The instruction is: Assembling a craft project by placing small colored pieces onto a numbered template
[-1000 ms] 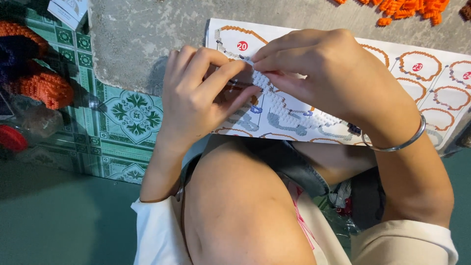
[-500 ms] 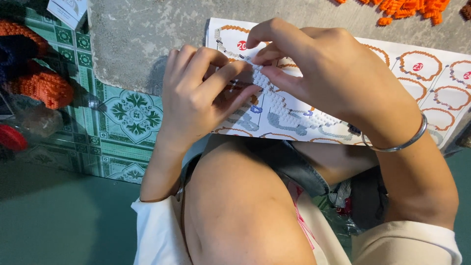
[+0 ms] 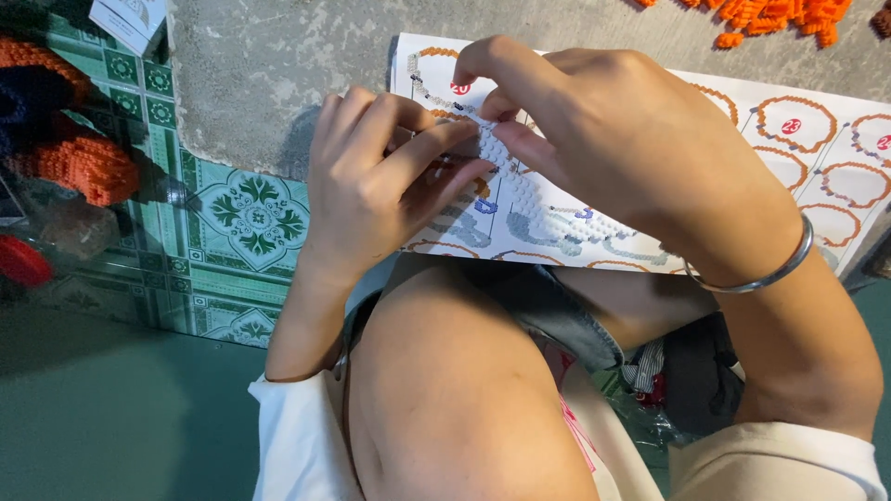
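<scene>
My left hand [image 3: 380, 181] and my right hand [image 3: 603, 139] meet over a printed instruction sheet [image 3: 817, 176] lying on a grey concrete floor patch. Between the fingers sits a small white studded building-block piece [image 3: 490, 147]. The left fingers curl around its left end; the right thumb and forefinger pinch it from above. Most of the piece is hidden by the fingers. A silver bangle [image 3: 756, 278] circles my right wrist. My bare knee [image 3: 445, 390] rises just below the hands.
Loose orange bricks [image 3: 780, 17] lie at the top right. An orange brick assembly [image 3: 79, 162] and a red round thing [image 3: 20, 262] sit at the left on green patterned tiles [image 3: 246, 209]. A small white box [image 3: 130, 20] is at the top left.
My right hand's fingers have lifted and shifted slightly up and left over the white piece. The left hand has stayed almost still.
</scene>
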